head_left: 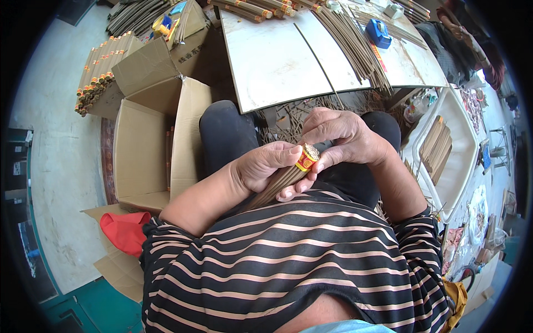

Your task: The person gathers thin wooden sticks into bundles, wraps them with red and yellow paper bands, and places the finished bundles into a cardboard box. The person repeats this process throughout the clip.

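We gripped a bundle of thin brown sticks [281,182] in our left hand [262,166], thumb on top and fingertips beneath. The bundle was positioned in front of our torso, tilted, its labelled end pointing far and right. A red-and-yellow band [307,159] encircled that end. Our right hand [347,136] was curled at the banded end, thumb at the band; we could not tell whether its fingers gripped anything. On the far side, the white tabletop [266,66] carried loose sticks [345,47] and a blue dispenser [378,33]. An open cardboard box [140,152] stood left; a white tray [465,139] holding sticks [436,147] lay right.
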Demonstrator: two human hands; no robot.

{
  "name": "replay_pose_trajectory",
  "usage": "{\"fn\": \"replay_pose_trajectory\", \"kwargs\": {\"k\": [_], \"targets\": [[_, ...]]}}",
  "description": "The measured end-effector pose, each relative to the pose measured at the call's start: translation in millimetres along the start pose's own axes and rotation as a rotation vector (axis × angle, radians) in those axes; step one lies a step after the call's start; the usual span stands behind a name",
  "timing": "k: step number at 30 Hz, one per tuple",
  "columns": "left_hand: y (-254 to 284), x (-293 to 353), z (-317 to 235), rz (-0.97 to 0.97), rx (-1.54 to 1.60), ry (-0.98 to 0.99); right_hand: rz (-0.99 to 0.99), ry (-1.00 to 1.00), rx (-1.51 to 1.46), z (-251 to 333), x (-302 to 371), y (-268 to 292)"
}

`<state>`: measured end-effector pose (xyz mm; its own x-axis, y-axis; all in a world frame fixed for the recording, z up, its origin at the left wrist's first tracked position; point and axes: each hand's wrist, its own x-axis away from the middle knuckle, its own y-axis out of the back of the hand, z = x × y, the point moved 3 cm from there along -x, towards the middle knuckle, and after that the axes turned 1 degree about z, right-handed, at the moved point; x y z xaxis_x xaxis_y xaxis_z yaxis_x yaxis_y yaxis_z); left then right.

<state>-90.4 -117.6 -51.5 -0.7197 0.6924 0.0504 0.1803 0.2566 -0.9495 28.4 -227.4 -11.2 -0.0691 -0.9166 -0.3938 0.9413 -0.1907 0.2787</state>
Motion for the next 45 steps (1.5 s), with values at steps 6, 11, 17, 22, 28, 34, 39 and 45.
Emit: {"fn": "replay_pose_trajectory", "kwargs": {"k": [6, 11, 17, 22, 28, 34, 39, 45], "targets": [[1.1, -2.9, -3.3, -0.194, -0.045, -0.08, -0.014, -0.159, -0.151, -10.5, 4.4, 7.0], [8.9, -5.9, -10.6, -0.317, -0.055, -0.125, -0.067, -0.271, -0.259, -31.3, 7.7, 10.8], [21.4, -10.7, -19.7, -0.427, -0.075, -0.115, -0.143, -0.46, -0.259, -48.8, 20.0, 38.2], [36.7, -15.7, -30.9, -0.497, -0.013, -0.117, -0.941, -0.49, -0.082, -107.7, 73.0, 187.9], [56.0, -27.9, -48.0, -0.538, 0.069, -0.106, -1.044, -0.889, 0.331, -150.9, 92.3, 318.1], [68.3, -35.7, -66.6, -0.556, 0.112, -0.097, -0.996, -1.318, 0.205, -183.7, 66.5, 366.8], [76.3, -39.0, -73.0, -0.567, 0.128, -0.089, -0.977, -1.41, 0.147, -193.4, 56.1, 372.3], [78.3, -39.9, -74.0, -0.555, 0.128, -0.071, -1.11, -1.341, -0.056, -208.2, 71.2, 381.8]]}}
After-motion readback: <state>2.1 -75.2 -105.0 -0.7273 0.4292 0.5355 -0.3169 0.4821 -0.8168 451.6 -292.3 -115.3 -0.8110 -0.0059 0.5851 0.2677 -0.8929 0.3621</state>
